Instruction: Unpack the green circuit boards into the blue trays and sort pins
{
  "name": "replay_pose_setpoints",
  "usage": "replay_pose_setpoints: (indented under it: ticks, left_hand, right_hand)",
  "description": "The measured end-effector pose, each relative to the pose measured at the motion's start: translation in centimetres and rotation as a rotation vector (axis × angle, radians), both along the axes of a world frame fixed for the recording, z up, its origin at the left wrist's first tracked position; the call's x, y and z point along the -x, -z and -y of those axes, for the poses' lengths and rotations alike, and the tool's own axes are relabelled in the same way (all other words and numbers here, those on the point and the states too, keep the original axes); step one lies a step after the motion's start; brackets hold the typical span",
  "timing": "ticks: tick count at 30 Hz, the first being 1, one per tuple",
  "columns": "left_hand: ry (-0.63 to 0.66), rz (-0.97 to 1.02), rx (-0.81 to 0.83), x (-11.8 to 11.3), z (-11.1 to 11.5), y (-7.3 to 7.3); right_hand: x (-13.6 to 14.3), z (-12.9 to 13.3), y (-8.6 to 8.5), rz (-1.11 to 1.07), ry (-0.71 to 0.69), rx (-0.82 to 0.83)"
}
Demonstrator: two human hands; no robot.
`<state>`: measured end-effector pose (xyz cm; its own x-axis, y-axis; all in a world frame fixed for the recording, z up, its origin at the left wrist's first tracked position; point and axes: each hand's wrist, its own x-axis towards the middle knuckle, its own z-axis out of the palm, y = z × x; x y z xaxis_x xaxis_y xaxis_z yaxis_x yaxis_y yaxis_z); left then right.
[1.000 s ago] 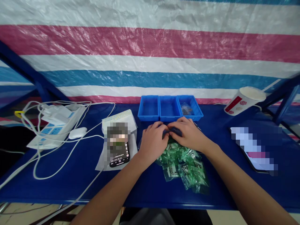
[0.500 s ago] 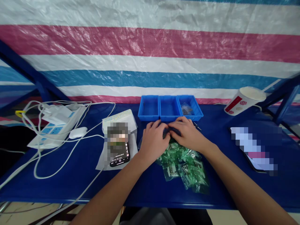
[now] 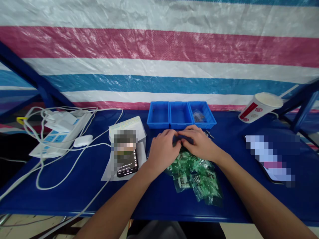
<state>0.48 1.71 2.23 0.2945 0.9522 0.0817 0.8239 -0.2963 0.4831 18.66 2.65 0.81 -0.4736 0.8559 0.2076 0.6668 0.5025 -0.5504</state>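
My left hand [image 3: 164,148] and my right hand [image 3: 199,142] meet at the middle of the blue table, fingers curled and closed around something dark between them that I cannot make out. Just below the hands lies a heap of green-tinted clear bags [image 3: 195,177] with small parts inside. Behind the fingers stand three joined blue bins [image 3: 180,114]; the right one holds a small clear bag [image 3: 198,116]. A few thin dark pieces [image 3: 209,134] lie beyond my right hand.
At left are a power strip [image 3: 56,139], tangled white cables and a white earphone case [image 3: 83,141]. A phone [image 3: 127,166] leans on a paper packet [image 3: 129,126]. On the right stand a tilted paper cup [image 3: 260,107] and another phone [image 3: 269,159].
The fingers of both hands have shifted slightly around the dark thing, and my left fingertips have drawn a little closer together.
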Motion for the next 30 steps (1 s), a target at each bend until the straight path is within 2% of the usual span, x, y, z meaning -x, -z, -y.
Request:
replay_pose_setpoints:
  ticks: [6, 10, 12, 15, 18, 21, 25, 30]
  left_hand:
    - [-0.036, 0.014, -0.028, 0.4, -0.2, 0.6]
    - [-0.071, 0.051, -0.071, 0.8, -0.6, 0.9]
    - [-0.079, 0.115, -0.137, 0.8, -0.8, 0.8]
    - [-0.064, 0.329, -0.201, 0.6, -0.9, 0.3]
    - [-0.020, 0.551, -0.157, 0.4, -0.8, -0.1]
    - [-0.008, 0.651, -0.105, 0.2, -0.6, -0.4]
    - [-0.070, 0.644, -0.046, 0.2, -0.6, -0.7]
    - [0.049, 0.595, 0.069, 0.2, -0.5, -0.6]
  right_hand:
    - [0.1, 0.0, 0.0, -0.117, -0.034, -0.037]
    - [0.3, 0.1, -0.2, -0.154, 0.041, -0.088]
    - [0.3, 0.0, -0.2, -0.194, 0.082, -0.108]
    - [0.1, -0.1, -0.2, -0.267, 0.112, -0.098]
    - [0.1, -0.1, -0.5, -0.292, 0.106, -0.041]
    - [0.2, 0.1, -0.9, -0.330, 0.091, 0.022]
    - [0.4, 0.2, -1.4, -0.474, 0.104, 0.100]
    - [0.3, 0.1, -1.3, -0.628, 0.080, 0.191]
